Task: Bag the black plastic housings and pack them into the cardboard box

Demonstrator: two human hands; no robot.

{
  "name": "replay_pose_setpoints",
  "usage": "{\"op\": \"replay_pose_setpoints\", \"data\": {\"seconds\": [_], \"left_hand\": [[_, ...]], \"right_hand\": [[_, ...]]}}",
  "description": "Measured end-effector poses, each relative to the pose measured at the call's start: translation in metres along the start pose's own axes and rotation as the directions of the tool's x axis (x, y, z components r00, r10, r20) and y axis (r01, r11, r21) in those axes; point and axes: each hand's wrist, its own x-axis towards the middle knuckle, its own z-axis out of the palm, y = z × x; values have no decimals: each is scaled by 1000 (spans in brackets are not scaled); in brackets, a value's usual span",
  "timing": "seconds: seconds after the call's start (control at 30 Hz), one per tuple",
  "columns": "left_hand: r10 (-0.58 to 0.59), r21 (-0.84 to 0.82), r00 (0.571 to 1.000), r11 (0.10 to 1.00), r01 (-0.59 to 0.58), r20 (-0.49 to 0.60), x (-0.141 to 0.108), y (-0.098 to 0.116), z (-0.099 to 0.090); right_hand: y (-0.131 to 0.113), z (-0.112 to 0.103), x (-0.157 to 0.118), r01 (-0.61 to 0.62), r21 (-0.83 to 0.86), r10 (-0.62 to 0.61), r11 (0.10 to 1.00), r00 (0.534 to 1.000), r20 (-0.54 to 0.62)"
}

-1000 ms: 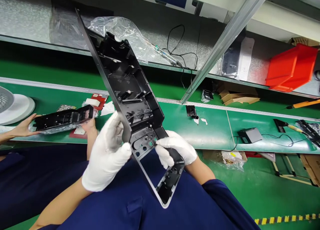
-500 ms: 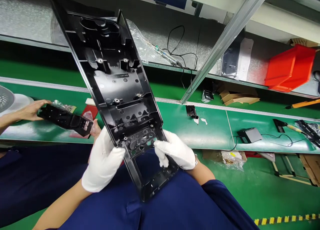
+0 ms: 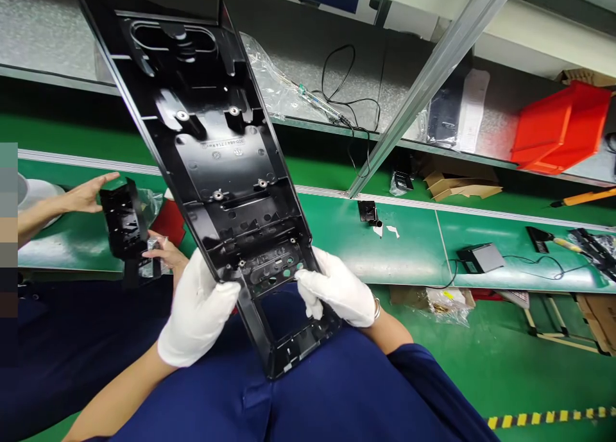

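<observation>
A long black plastic housing [image 3: 231,153] is held up in front of me, its ribbed inner side facing me. Screw posts, a long oval ring near the top and a rectangular opening near the bottom show on it. My left hand [image 3: 196,314], in a white glove, grips its left edge low down, thumb over the rim. On the opposite edge my right hand [image 3: 339,288], also gloved in white, is closed round the rim beside the opening. The fingers behind the housing are hidden.
At left a co-worker's hands [image 3: 166,253] hold a smaller black plastic part [image 3: 124,221]. A metal post [image 3: 433,89] slants up from the green bench [image 3: 409,256]. A soldering iron [image 3: 322,105] and cable lie on the shelf, with a red bin [image 3: 561,127] at right.
The housing's top has tipped slightly left and its inner face has turned more into the light. Both my hands keep their grip. The co-worker has turned the smaller black part more upright.
</observation>
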Motion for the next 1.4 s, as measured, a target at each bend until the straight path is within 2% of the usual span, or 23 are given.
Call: {"op": "replay_pose_setpoints", "data": {"seconds": [0.33, 0.47, 0.67, 0.9, 1.03, 1.17, 1.27, 1.4], "left_hand": [[171, -37, 984, 985, -170, 47, 4, 8, 7], [145, -75, 987, 987, -139, 71, 3, 12, 10], [101, -160, 990, 983, -85, 96, 5, 19, 16], [121, -177, 986, 979, -100, 113, 8, 25, 19], [66, -169, 994, 984, -51, 87, 7, 29, 21], [26, -187, 997, 982, -10, 79, 5, 32, 22], [0, -178, 998, 984, 12, 63, 2, 30, 19], [-30, -156, 999, 987, 37, 45, 0, 24, 14]], "right_hand": [[3, -4, 4, -30, 197, 8, 980, 994, 109], [4, -4, 4, -32, 273, -3, 962, 992, 129], [5, -5, 6, -34, 288, -14, 957, 986, 163], [3, -2, 5, -60, 279, 18, 958, 988, 151], [3, -2, 4, -89, 294, 43, 951, 986, 160], [4, -4, 5, -135, 322, 62, 937, 972, 225], [4, -5, 5, -158, 333, 64, 930, 959, 277], [4, -5, 5, -157, 352, 53, 923, 956, 289]]}}
